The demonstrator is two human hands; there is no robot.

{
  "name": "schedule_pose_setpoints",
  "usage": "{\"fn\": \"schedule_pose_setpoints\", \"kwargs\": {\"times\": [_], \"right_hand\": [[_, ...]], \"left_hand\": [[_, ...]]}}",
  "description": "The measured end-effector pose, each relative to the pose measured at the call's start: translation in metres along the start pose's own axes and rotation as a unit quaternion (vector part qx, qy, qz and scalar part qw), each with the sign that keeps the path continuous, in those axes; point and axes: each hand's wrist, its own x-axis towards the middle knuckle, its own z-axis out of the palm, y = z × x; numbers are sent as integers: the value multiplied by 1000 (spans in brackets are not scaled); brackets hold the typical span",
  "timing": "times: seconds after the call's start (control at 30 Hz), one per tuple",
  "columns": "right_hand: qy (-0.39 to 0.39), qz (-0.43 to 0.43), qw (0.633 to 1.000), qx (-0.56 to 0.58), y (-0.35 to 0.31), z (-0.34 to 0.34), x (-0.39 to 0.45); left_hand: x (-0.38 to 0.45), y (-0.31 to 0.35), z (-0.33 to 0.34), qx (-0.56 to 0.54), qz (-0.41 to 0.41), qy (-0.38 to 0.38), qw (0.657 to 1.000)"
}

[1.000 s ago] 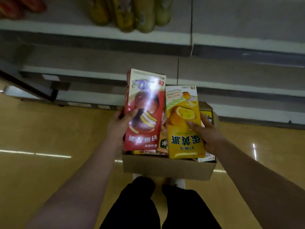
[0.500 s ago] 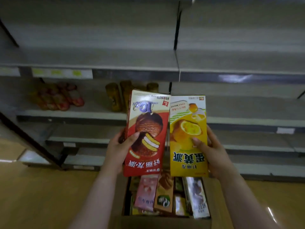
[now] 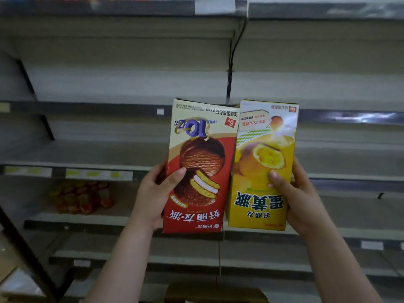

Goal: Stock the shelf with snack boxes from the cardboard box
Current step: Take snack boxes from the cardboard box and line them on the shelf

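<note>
My left hand [image 3: 153,193] grips a red chocolate-pie snack box [image 3: 201,167], thumb across its front. My right hand [image 3: 299,193] grips a yellow egg-pie snack box [image 3: 264,167] the same way. Both boxes stand on end, printed upside down, side by side and touching, raised in front of the grey shelves [image 3: 109,149]. The top rim of the cardboard box [image 3: 209,291] shows at the bottom edge, below the boxes; its contents are out of view.
Several red snack packets [image 3: 83,197] lie on a lower shelf at the left. A dark upright post [image 3: 229,73] divides the shelf bays behind the boxes. A slanted dark frame bar [image 3: 24,248] crosses the lower left.
Both hands have lifted the two boxes up from the cardboard box to shelf height. The view has tilted upward, so the cardboard box has nearly dropped out of sight.
</note>
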Motion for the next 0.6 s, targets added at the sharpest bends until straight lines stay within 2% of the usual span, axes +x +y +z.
{"fn": "schedule_pose_setpoints", "kwargs": {"times": [0.27, 0.6], "right_hand": [[-28, -54, 998, 17, -54, 30, 54], [-40, -21, 999, 25, -86, 47, 111]], "left_hand": [[51, 70, 15, 1, 51, -26, 998], [100, 106, 28, -1, 65, -40, 997]]}}
